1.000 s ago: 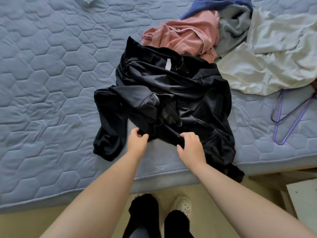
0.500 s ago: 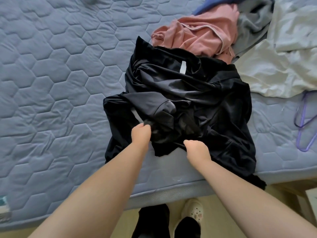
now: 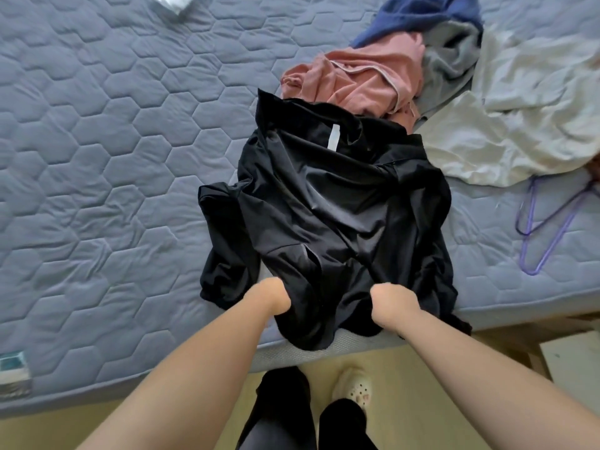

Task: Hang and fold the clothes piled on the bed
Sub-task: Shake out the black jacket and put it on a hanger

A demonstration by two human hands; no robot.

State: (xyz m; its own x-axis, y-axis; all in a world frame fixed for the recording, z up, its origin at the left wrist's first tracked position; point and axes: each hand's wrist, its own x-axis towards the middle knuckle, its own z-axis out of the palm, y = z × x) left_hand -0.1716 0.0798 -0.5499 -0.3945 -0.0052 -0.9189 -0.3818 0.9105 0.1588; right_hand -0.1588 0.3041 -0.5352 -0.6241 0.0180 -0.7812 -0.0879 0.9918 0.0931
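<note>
Mattress first: the blue-grey quilted mattress [image 3: 97, 157] with its hexagon stitching carries everything, and the person stands at its near edge. Over at the far right corner sprawls the pale cream crumpled sheet-like cloth [image 3: 519, 108], with the rest of the pile tucked against it: a dusty-pink top [image 3: 357, 79], a grey garment [image 3: 451, 60], a navy blue one [image 3: 418, 14]. None of those is touched yet.

Now the main event. The black, slightly shiny jacket-like garment [image 3: 331, 206] lies collar away from the person, white neck label up, its hem spilling over the near edge of the mattress. One sleeve trails off to the left. Laid out like that, it looks ready to be lifted and shaken flat, or readied for the thin purple wire hanger [image 3: 548, 225] lying just beside it near the right edge.

Both hands are in at the hem. The left hand [image 3: 271, 295] has its fingers curled into the black cloth; the right hand [image 3: 391, 305] is bunched on the fabric too, fingers buried and clamped.

Compared with a second ago, the hands are set wider apart and closed tighter, the folded-over flap in the middle has been pulled down smooth, and the hem has been dragged nearer, now past the mattress edge.
</note>
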